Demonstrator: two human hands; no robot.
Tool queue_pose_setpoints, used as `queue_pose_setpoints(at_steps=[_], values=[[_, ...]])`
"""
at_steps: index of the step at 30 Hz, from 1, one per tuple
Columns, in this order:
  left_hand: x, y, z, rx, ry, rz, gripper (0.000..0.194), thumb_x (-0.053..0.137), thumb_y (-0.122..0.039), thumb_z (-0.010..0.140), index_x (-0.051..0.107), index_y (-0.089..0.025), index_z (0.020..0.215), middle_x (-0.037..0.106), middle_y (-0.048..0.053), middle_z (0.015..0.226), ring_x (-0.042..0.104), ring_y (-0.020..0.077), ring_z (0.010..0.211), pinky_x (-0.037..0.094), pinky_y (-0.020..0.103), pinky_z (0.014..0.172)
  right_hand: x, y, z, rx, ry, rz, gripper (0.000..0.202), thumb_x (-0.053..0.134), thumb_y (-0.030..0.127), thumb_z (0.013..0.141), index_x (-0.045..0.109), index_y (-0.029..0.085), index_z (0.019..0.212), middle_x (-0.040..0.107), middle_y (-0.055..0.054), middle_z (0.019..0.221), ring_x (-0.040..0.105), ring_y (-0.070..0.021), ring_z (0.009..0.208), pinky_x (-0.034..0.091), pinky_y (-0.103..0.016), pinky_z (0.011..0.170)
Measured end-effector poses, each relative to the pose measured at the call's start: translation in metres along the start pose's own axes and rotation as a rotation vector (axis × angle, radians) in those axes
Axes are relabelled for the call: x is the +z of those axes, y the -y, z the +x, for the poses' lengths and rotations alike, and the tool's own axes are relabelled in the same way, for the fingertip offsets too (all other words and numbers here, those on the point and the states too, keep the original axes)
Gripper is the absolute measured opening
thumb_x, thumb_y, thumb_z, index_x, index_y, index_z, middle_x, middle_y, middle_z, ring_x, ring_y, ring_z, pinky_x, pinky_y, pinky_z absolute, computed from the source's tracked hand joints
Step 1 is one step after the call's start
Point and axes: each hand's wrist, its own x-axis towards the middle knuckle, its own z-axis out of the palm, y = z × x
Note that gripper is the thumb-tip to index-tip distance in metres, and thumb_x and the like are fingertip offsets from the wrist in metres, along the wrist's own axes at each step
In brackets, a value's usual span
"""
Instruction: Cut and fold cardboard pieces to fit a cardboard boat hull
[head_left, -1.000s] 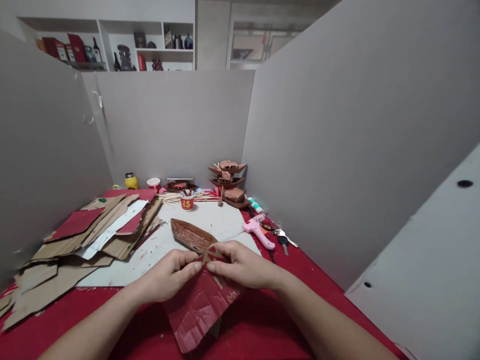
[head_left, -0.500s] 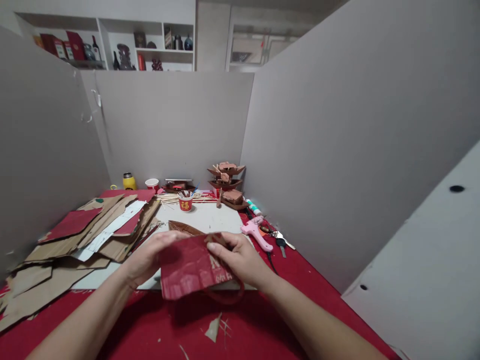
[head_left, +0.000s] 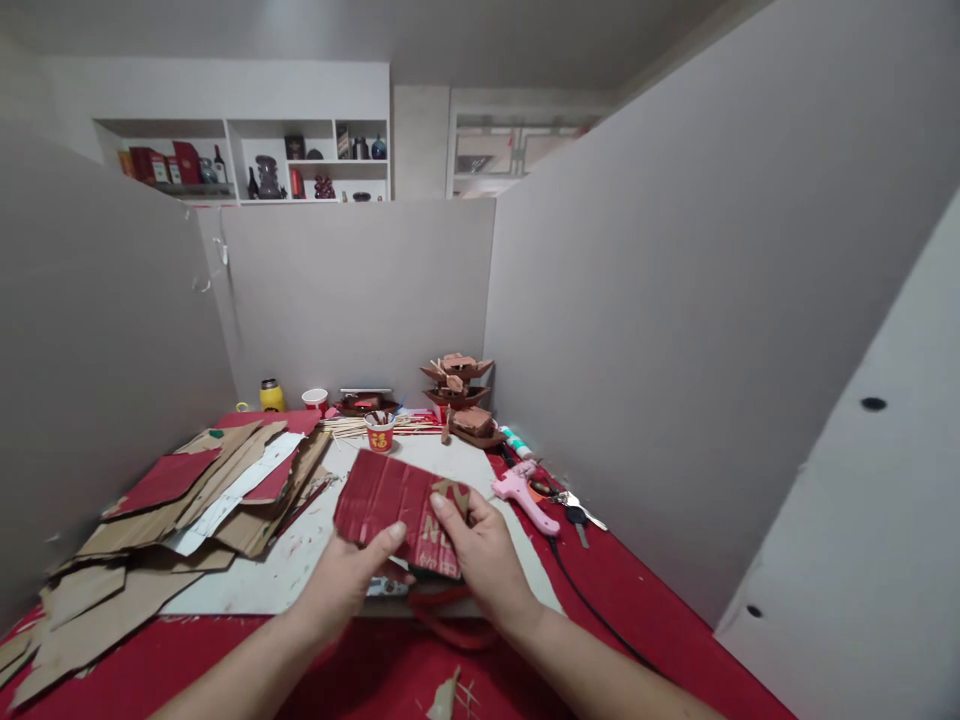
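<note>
Both hands hold a creased piece of red cardboard with gold lettering on its right part, tilted above the white board. My left hand grips its lower left edge, thumb on top and fingers underneath. On the right side, my right hand pinches it with the thumb over the lettering. Below the cardboard, a red band loops over the board's front edge, and a metallic item shows in part; its kind is hidden.
Torn cardboard sheets are piled at the left. A red paper cup with sticks stands behind the hands. Brown model boats are stacked at the back. To the right lie a pink glue gun and keys. Grey partitions enclose the table.
The cardboard has turned, its upper left corner now raised. My left hand has shifted from the far left edge to the lower edge. The head view has tilted up.
</note>
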Motion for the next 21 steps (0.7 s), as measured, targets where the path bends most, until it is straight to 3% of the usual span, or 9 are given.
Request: queue_pose_setpoints(at_steps=[3, 7, 11, 14, 17, 21], values=[[-0.005, 0.001, 0.002, -0.004, -0.067, 0.076, 0.036, 0.074, -0.039, 0.071, 0.070, -0.012, 0.095, 0.074, 0.010, 0.090, 0.067, 0.0234, 0.075, 0.054, 0.037, 0.073, -0.003, 0.006, 0.001, 0.049, 0.176, -0.037, 0.033, 0.059, 0.049, 0.081, 0.056, 0.017, 0.073, 0.056, 0.001, 0.062, 0.049, -0.0139, 0.056, 0.042, -0.024, 0.053], [-0.015, -0.001, 0.010, 0.087, 0.004, 0.051, 0.027, 0.075, -0.031, 0.070, 0.070, -0.012, 0.089, 0.074, 0.009, 0.089, 0.066, 0.0224, 0.080, 0.052, 0.035, 0.078, -0.011, 0.012, 0.001, 0.136, 0.440, -0.130, 0.028, 0.057, 0.038, 0.081, 0.056, 0.016, 0.063, 0.052, 0.004, 0.054, 0.043, -0.0091, 0.046, 0.033, -0.020, 0.044], [-0.013, 0.004, 0.011, 0.087, 0.020, 0.033, 0.025, 0.072, -0.030, 0.073, 0.068, -0.011, 0.091, 0.074, 0.009, 0.090, 0.067, 0.0225, 0.079, 0.052, 0.037, 0.079, -0.013, 0.007, -0.006, 0.277, 0.687, -0.201, 0.032, 0.049, 0.032, 0.084, 0.057, 0.016, 0.057, 0.051, 0.003, 0.043, 0.039, -0.0090, 0.032, 0.025, -0.020, 0.033], [-0.006, 0.009, 0.008, 0.067, 0.004, 0.040, 0.034, 0.073, -0.030, 0.073, 0.066, -0.012, 0.101, 0.073, 0.010, 0.101, 0.067, 0.0235, 0.087, 0.051, 0.038, 0.084, -0.013, 0.005, -0.009, 0.296, 0.728, -0.196, 0.038, 0.041, 0.037, 0.088, 0.058, 0.016, 0.062, 0.049, 0.004, 0.043, 0.037, -0.0089, 0.033, 0.026, -0.020, 0.034], [-0.003, 0.011, 0.006, 0.075, -0.019, 0.064, 0.041, 0.078, -0.031, 0.067, 0.066, -0.013, 0.103, 0.072, 0.010, 0.104, 0.066, 0.0248, 0.093, 0.050, 0.038, 0.087, -0.011, 0.007, -0.009, 0.229, 0.703, -0.170, 0.035, 0.043, 0.039, 0.089, 0.057, 0.017, 0.066, 0.054, 0.002, 0.056, 0.043, -0.0109, 0.048, 0.035, -0.022, 0.047], [0.001, 0.011, 0.005, 0.123, -0.053, 0.098, 0.042, 0.077, -0.035, 0.066, 0.068, -0.014, 0.101, 0.072, 0.010, 0.103, 0.065, 0.0261, 0.094, 0.051, 0.037, 0.085, -0.006, 0.011, -0.009, -0.012, 0.617, -0.343, 0.031, 0.043, 0.035, 0.089, 0.058, 0.019, 0.067, 0.061, -0.002, 0.064, 0.050, -0.0164, 0.059, 0.040, -0.026, 0.059]])
